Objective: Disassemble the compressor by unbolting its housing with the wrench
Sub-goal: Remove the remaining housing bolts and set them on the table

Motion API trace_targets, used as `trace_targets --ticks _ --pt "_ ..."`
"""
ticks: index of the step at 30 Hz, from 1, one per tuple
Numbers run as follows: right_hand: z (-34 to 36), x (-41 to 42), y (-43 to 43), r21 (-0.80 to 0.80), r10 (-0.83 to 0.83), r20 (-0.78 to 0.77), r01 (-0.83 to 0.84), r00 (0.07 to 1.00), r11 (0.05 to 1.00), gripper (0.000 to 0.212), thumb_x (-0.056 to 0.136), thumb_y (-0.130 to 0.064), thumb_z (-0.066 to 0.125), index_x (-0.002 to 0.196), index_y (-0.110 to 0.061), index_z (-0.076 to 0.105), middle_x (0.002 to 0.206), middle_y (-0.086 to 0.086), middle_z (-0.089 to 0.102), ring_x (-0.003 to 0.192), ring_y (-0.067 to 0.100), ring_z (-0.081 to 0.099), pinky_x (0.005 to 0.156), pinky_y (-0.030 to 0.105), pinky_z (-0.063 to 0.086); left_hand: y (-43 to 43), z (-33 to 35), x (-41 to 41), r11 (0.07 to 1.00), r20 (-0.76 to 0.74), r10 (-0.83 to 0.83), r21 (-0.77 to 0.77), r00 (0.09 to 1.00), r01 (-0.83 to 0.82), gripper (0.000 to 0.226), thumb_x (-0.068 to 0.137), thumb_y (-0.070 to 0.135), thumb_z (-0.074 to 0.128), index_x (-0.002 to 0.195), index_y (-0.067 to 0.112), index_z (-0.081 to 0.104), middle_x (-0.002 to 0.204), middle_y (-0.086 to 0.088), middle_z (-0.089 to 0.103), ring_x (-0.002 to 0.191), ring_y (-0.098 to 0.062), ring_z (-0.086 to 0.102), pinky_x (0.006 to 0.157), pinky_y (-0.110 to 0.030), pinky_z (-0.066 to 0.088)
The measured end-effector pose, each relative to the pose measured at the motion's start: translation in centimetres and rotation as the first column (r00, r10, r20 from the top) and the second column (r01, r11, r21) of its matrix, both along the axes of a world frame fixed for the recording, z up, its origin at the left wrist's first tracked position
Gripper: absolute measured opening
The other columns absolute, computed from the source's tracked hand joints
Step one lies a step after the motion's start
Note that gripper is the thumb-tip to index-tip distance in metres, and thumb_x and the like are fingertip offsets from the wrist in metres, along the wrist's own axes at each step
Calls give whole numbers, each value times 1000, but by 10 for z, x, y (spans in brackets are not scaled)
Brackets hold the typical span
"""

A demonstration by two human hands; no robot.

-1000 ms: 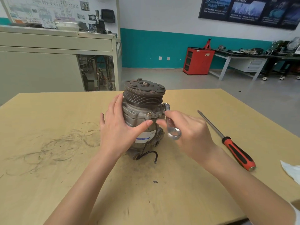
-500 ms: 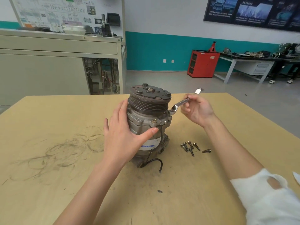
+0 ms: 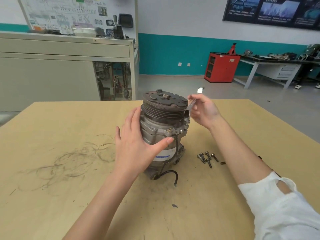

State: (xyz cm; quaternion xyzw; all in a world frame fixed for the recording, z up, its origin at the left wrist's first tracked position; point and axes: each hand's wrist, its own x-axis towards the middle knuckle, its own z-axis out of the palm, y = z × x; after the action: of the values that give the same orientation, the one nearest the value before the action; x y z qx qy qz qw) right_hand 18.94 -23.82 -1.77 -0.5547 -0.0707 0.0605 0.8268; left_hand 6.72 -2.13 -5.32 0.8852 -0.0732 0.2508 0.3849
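Left hand [image 3: 136,149] pressed compressor's [image 3: 161,129] left side, fingers together, thumb splayed across front. Right hand [image 3: 203,110] pinched blurred wrench [image 3: 191,105] at compressor's upper right.

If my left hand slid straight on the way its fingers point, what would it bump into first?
Probably the grooved pulley, just ahead of the fingertips. Your left hand rests on the compressor housing, pointing up and away; depth there is unclear.

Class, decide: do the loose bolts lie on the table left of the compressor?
No, the bolts lie on the table right of the compressor.
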Motion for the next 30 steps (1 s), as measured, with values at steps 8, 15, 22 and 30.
trace_targets --ticks 8,15,22,30 --pt "42 -93 -7 -252 -322 739 686 592 683 28 93 -27 57 69 -15 60 48 -1 61 39 19 57 40 25 47 -1 -2 2 1000 23 19 -12 1000 -18 118 57 88 43 153 24 21 158 8 26 144 -11 22 120 -53 12" --pt "22 -134 16 -86 175 984 925 22 371 44 96 -27 51 72 6 69 53 10 63 39 19 57 39 28 46 0 -2 2 1000 26 23 11 999 -23 116 59 88 42 153 24 20 158 8 25 144 -12 23 118 -55 16" --pt "-5 -149 28 -40 437 896 966 -80 257 48 97 -28 51 62 2 66 47 4 51 37 18 47 31 27 40 -1 -1 2 1000 28 21 13 999 -21 116 60 88 46 153 24 19 158 8 25 145 -13 24 119 -56 15" --pt "-6 -149 -12 -301 -128 821 613 556 731 10 90 -27 56 82 -23 61 69 0 70 63 18 70 57 28 57 0 -2 2 1000 18 16 5 1000 -16 116 59 88 43 153 26 19 159 9 23 145 -12 22 121 -53 10"
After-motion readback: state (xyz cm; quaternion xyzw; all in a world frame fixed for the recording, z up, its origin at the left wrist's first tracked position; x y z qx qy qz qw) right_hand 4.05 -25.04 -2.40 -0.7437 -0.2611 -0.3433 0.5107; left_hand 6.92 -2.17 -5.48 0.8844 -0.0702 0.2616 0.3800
